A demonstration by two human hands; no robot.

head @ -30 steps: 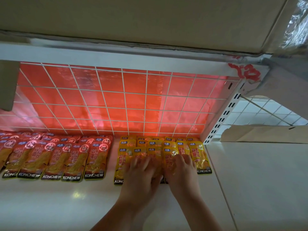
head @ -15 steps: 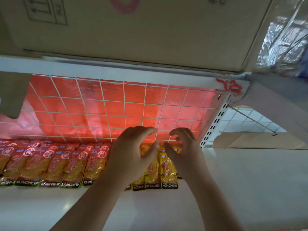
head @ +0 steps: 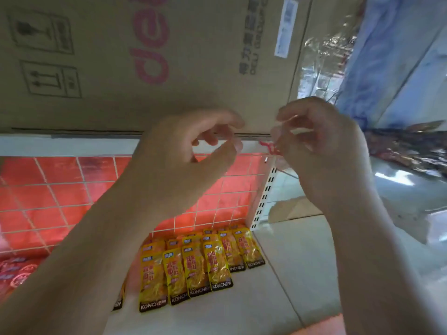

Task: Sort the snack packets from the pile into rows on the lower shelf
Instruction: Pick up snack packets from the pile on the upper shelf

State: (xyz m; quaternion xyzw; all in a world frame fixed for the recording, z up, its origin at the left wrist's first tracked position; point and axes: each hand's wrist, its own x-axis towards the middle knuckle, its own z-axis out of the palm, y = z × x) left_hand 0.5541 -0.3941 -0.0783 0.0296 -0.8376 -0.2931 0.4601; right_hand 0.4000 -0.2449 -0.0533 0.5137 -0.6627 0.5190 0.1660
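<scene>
Yellow snack packets (head: 200, 264) lie in overlapping rows on the white lower shelf (head: 302, 274), against the red wire-grid back panel (head: 48, 189). Red snack packets (head: 14, 274) show at the far left edge, partly hidden by my left forearm. My left hand (head: 179, 160) and my right hand (head: 321, 153) are both raised well above the packets, in front of the upper shelf edge. Their fingers are loosely curled toward each other and hold nothing that I can make out.
A large cardboard box (head: 145, 56) sits on the upper shelf overhead. Shiny foil and plastic wrapping (head: 411, 151) lies at the right. A slotted white upright (head: 263, 194) stands at the right end of the grid.
Both hands have lifted off the yellow packets and risen to the upper shelf edge. The view has tilted up, showing the yellow rows uncovered.
</scene>
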